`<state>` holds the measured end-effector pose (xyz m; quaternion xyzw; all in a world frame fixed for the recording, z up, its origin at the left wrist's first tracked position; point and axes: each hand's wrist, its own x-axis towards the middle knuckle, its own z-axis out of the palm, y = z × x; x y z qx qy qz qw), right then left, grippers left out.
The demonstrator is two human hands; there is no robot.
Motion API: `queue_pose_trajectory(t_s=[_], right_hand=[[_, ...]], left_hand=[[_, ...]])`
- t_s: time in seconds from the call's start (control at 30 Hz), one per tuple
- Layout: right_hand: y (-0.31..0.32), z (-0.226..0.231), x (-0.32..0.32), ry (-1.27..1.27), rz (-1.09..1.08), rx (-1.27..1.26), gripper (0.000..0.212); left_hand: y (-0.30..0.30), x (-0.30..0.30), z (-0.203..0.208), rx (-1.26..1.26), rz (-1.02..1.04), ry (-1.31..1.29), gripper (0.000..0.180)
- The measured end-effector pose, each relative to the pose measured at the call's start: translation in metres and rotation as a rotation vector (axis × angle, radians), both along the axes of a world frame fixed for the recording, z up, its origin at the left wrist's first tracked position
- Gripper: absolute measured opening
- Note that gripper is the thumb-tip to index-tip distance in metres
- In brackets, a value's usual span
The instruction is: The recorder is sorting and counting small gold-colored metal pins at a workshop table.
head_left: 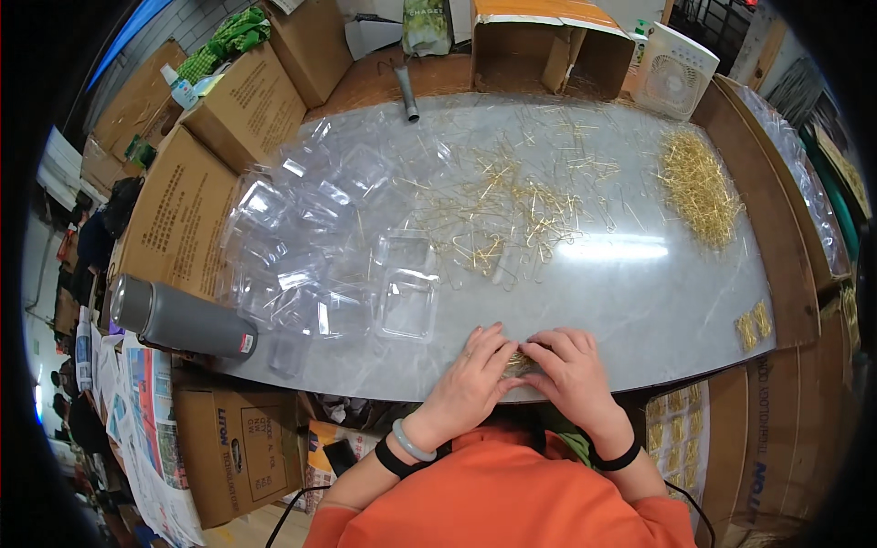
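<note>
Right at the near edge of the desk (630,320), a small bundle of gold-coloured wire pieces (517,363) lies between the two hands, with the left hand (470,374) against its left side and the right hand (575,370) against its right, so neither is clearly nearer. Both hands are narrowed around it, fingers curled and holding it, though they cover too much to tell its long axis. Beyond it lie scattered loose wires (544,205), with clear plastic boxes (409,301) to their left.
</note>
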<state>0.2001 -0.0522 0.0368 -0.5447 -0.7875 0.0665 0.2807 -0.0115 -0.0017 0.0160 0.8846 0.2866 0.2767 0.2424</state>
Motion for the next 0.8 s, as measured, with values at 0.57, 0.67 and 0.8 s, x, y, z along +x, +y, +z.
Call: queue_pose_trajectory(t_s=[0.57, 0.67, 0.8], right_hand=[[-0.023, -0.004, 0.0, 0.184, -0.148, 0.03, 0.055], [-0.026, -0.007, -0.011, 0.256, -0.147, -0.01, 0.063], [-0.019, -0.012, -0.031, 0.277, -0.005, -0.049, 0.066]], left_hand=[[-0.001, -0.002, 0.005, -0.041, -0.001, 0.018, 0.055], [-0.005, -0.002, 0.007, 0.06, 0.027, 0.115, 0.06], [-0.003, -0.002, 0.0, 0.106, -0.008, 0.173, 0.064]])
